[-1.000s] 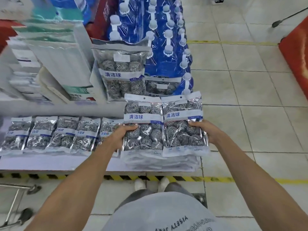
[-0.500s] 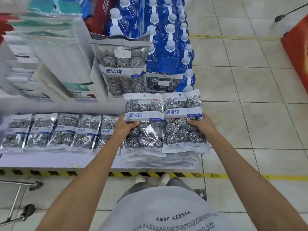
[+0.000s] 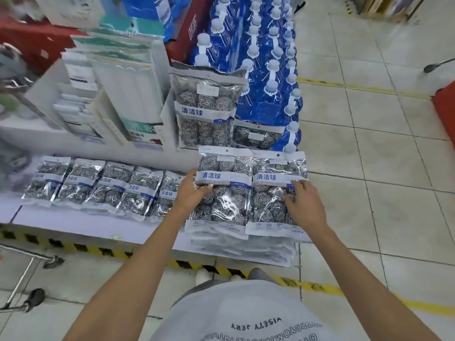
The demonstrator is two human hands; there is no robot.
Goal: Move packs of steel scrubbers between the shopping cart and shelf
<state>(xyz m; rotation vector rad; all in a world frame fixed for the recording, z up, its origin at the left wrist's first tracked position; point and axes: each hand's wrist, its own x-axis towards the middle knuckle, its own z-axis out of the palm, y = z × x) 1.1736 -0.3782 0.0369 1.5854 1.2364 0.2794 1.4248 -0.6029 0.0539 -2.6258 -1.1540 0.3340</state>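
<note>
Two scrubber stacks (image 3: 242,247), lower packs hidden.

scrubber packs (image 3: 222,190) — 清洁球, shirt (image 3: 256,323) — VISETY JERY

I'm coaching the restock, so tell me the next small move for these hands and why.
Probably let go and lift both hands off. The left hand and right hand rest on two scrubber packs lying side by side on the stacks at the shelf edge.
</note>
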